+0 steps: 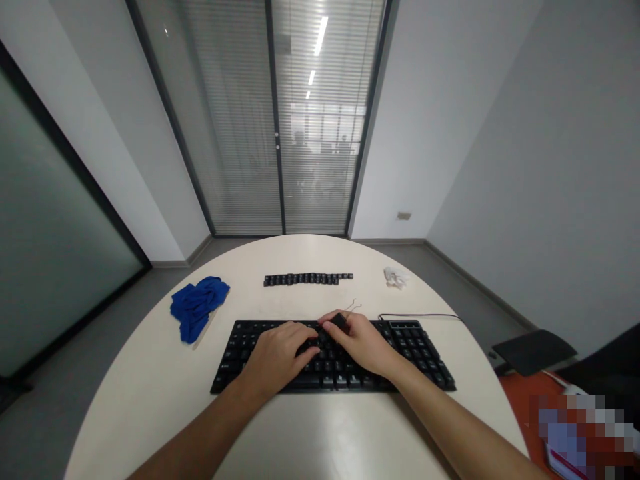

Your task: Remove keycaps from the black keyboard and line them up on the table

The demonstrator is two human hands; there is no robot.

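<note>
A black keyboard (330, 383) lies across the table under both hands. My right hand (367, 343) is closed on a small keycap puller (339, 320) with a black grip. Its thin wire prongs stick out past the fingers, pointing up and away from the keys. On the left half of the keyboard rests my left hand (280, 353), its thumb apart from the bent fingers and nothing visible between them. Beyond the keyboard, loose black keycaps (307, 279) stand lined up in two rows.
A crumpled blue cloth (200, 307) lies at the left of the round white table (250, 440), with a thin light stick partly under it. Crumpled white tissue or plastic (395, 277) sits at the far right. The keyboard cable (425, 315) runs off the right edge. A dark chair (535, 351) stands at right.
</note>
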